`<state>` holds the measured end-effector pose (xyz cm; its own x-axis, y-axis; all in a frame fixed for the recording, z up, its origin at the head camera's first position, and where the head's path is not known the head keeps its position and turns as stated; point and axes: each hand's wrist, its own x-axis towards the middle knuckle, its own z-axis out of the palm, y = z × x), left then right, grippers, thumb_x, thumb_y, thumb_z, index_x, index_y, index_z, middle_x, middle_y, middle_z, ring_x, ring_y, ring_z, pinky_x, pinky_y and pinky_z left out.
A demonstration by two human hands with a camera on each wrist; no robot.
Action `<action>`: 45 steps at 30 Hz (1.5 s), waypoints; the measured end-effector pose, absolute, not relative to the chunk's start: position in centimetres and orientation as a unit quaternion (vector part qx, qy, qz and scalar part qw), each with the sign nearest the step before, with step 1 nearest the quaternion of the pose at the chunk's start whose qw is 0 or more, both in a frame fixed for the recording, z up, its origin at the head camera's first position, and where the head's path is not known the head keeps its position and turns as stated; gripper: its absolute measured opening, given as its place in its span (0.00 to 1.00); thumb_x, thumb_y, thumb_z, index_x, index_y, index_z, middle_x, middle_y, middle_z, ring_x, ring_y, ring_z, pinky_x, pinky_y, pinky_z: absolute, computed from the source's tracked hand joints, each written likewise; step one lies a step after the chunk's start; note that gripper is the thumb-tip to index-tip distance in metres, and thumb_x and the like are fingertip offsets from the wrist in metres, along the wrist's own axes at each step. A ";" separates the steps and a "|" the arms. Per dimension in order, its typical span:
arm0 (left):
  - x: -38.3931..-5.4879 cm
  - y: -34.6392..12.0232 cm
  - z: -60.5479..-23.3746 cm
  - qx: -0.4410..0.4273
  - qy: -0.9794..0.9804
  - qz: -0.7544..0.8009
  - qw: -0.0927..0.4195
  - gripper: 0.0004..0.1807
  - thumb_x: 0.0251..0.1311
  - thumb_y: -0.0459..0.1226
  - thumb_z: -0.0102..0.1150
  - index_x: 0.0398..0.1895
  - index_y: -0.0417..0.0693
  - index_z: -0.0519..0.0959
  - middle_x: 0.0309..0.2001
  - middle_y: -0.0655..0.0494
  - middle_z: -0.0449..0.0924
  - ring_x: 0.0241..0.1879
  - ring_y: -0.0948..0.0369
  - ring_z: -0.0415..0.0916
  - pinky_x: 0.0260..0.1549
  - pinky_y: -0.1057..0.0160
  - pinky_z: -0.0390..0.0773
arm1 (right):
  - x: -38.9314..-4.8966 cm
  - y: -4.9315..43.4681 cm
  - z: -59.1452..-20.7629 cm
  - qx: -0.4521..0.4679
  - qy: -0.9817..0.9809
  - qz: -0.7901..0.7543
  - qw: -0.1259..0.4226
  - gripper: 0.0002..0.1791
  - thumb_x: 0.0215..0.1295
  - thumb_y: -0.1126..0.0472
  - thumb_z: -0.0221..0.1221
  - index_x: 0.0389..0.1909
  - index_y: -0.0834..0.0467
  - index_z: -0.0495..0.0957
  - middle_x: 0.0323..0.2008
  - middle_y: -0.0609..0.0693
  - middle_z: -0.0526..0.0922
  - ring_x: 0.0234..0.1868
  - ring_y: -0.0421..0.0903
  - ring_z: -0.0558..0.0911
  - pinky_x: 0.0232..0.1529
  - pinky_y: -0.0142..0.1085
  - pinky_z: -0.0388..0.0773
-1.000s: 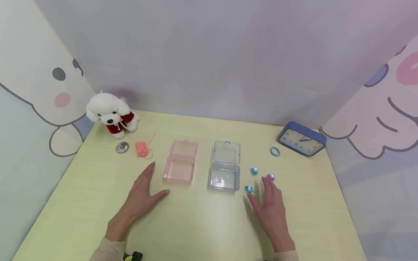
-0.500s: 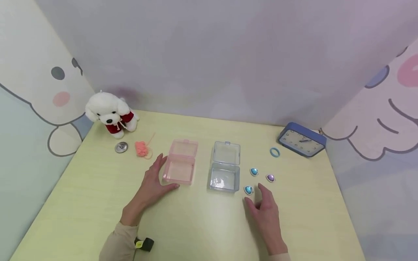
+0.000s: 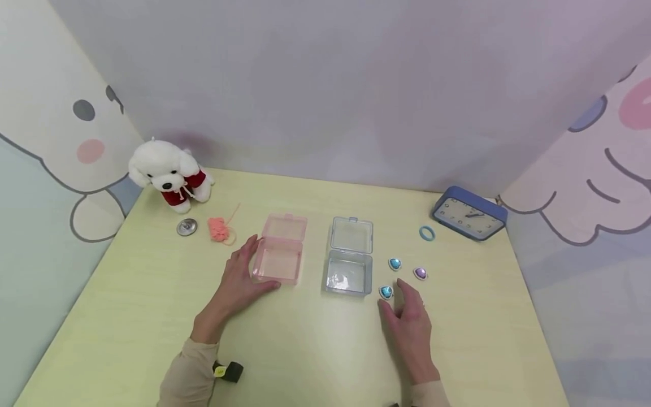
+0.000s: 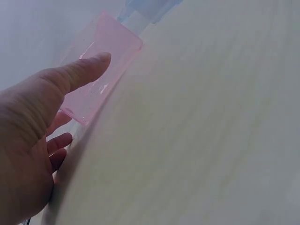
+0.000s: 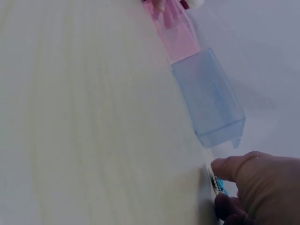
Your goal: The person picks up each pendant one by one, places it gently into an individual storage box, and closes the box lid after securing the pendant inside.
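Observation:
My left hand [image 3: 239, 282] holds the left side of a pink clear plastic box [image 3: 278, 263], thumb along its front wall and fingers by its left side. In the left wrist view the thumb [image 4: 86, 70] overlaps the pink wall. The box's lid lies back, open. My right hand [image 3: 411, 322] is low by a blue rhinestone [image 3: 386, 292] with a beaded white rim, thumb and index finger spread at its edges. The right wrist view shows this rhinestone [image 5: 220, 185] between the fingertips. Another blue rhinestone [image 3: 395, 264] and a purple one [image 3: 420, 273] lie just beyond.
A bluish clear box [image 3: 349, 274], lid back, stands between the hands. A blue ring [image 3: 427, 233] and blue clock [image 3: 470, 213] are at back right. At back left are a plush dog [image 3: 170, 172], a round metal piece [image 3: 187, 227] and a coral yarn bundle [image 3: 218, 229].
My left hand has moved right and up to the pink box. My right hand has drawn back from the purple rhinestone and come in around the nearest blue one.

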<state>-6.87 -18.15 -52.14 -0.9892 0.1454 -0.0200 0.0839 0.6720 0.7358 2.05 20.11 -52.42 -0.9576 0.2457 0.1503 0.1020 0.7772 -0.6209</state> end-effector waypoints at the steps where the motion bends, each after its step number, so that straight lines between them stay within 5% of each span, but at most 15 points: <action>1: -6.9 -18.1 -52.1 0.060 0.914 0.400 0.040 0.65 0.48 0.53 0.82 0.85 0.51 0.50 0.80 0.42 0.61 0.74 0.38 0.56 0.66 0.29 0.65 | 2.0 20.1 -52.5 -0.090 -0.937 0.317 0.119 0.34 0.63 0.61 0.74 0.68 0.61 0.73 0.61 0.63 0.81 0.44 0.56 0.78 0.49 0.55 0.81; 9: -6.9 -18.0 -51.8 0.048 0.910 0.408 0.056 0.62 0.49 0.53 0.82 0.83 0.56 0.53 0.78 0.41 0.59 0.72 0.38 0.56 0.64 0.29 0.66 | 1.6 20.1 -52.9 -0.081 -0.939 0.303 0.139 0.33 0.63 0.60 0.74 0.67 0.59 0.75 0.55 0.60 0.84 0.37 0.54 0.78 0.39 0.53 0.78; 19: -6.9 -17.9 -51.9 0.054 0.912 0.403 0.049 0.60 0.50 0.54 0.82 0.83 0.57 0.54 0.77 0.41 0.60 0.70 0.39 0.58 0.62 0.30 0.64 | 1.3 20.1 -53.3 -0.072 -0.937 0.303 0.158 0.28 0.63 0.62 0.74 0.63 0.59 0.78 0.56 0.60 0.85 0.45 0.58 0.84 0.42 0.59 0.82; 45: -6.7 -17.9 -52.2 0.045 0.914 0.400 0.044 0.59 0.48 0.55 0.83 0.81 0.58 0.58 0.75 0.42 0.64 0.67 0.40 0.60 0.61 0.32 0.65 | 1.3 19.9 -53.5 -0.088 -0.927 0.321 0.174 0.24 0.61 0.63 0.75 0.58 0.58 0.83 0.51 0.57 0.88 0.40 0.54 0.82 0.39 0.51 0.78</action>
